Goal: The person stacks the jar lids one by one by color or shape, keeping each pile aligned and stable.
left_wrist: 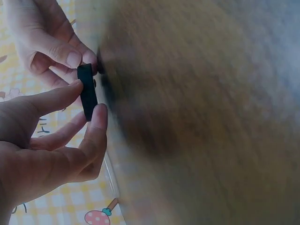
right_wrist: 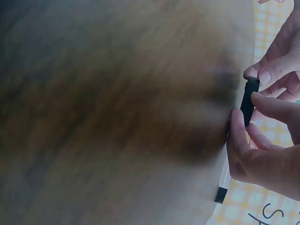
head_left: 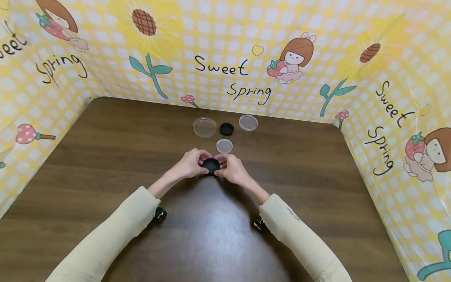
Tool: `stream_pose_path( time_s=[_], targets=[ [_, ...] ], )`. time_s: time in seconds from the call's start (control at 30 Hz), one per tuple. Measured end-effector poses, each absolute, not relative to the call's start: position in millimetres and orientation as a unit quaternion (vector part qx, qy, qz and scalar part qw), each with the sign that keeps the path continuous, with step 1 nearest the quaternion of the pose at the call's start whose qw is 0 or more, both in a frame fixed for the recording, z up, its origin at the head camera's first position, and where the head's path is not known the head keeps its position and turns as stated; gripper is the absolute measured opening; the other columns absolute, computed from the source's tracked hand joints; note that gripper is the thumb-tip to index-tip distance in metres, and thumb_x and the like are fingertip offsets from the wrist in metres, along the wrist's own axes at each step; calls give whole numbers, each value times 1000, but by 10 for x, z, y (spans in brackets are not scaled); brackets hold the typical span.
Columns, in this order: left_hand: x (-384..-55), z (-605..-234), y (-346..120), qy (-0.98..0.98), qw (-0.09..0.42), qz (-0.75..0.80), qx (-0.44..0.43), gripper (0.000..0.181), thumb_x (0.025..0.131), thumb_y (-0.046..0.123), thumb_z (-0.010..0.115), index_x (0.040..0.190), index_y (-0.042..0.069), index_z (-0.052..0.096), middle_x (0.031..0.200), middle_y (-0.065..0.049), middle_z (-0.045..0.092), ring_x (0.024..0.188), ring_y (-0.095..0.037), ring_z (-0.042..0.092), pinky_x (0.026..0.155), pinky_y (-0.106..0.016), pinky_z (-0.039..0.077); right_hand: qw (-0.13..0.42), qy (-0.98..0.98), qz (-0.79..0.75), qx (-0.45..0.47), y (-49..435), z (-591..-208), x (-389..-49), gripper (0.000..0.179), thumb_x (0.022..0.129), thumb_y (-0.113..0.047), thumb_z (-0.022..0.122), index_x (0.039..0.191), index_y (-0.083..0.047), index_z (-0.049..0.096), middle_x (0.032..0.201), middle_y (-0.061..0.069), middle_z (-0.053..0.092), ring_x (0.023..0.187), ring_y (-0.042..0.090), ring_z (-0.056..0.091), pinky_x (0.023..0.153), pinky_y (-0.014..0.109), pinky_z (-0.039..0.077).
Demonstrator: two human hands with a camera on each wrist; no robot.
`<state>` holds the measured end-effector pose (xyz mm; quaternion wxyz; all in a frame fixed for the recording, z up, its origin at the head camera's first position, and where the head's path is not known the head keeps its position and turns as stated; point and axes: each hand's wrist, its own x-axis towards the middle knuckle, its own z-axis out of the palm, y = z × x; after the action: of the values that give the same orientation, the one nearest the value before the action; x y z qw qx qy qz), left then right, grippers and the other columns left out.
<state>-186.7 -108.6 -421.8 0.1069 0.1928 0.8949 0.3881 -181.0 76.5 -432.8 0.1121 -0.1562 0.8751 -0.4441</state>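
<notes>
Both hands hold a shallow black round lid (head_left: 211, 166) near the middle of the table. My left hand (head_left: 192, 163) pinches its left rim between thumb and fingers, and my right hand (head_left: 232, 168) does the same on the right. From the left wrist, the black lid (left_wrist: 87, 92) shows edge-on as a thin dark band, close over the tabletop. The right wrist view has the same lid (right_wrist: 250, 101) with fingertips at its rim and underside. Just beyond the hands lies a small clear round dish (head_left: 224, 146).
Farther back stand a large clear round dish (head_left: 204, 127), a second black round piece (head_left: 226, 129) and another clear round dish (head_left: 248, 122). A yellow checked cloth (head_left: 225, 78) with printed figures walls the brown wooden table (head_left: 299, 188) at the back and both sides.
</notes>
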Motion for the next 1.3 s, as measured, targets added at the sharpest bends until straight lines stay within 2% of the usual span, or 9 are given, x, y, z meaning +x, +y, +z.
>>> stream_pose_path(
  time_s=[0.43, 1.3],
  targets=[
    [-1873, -4209, -1092, 895, 96, 396, 184, 41, 72, -4, 78, 111, -6, 64, 96, -18, 59, 92, -29, 54, 82, -38, 47, 123, 881, -428, -162, 741, -4263, -1869, 42, 75, 5, 77, 115, 2, 64, 99, 14, 66, 90, 23, 65, 81, 28, 51],
    [-1823, -4265, -1074, 900, 98, 379, 192, 42, 71, -3, 79, 109, -6, 63, 94, -17, 59, 91, -28, 52, 82, -38, 43, 139, 877, -430, -161, 749, -4316, -1838, 44, 73, 7, 78, 114, 4, 62, 99, 14, 64, 89, 23, 64, 80, 27, 51]
  ],
)
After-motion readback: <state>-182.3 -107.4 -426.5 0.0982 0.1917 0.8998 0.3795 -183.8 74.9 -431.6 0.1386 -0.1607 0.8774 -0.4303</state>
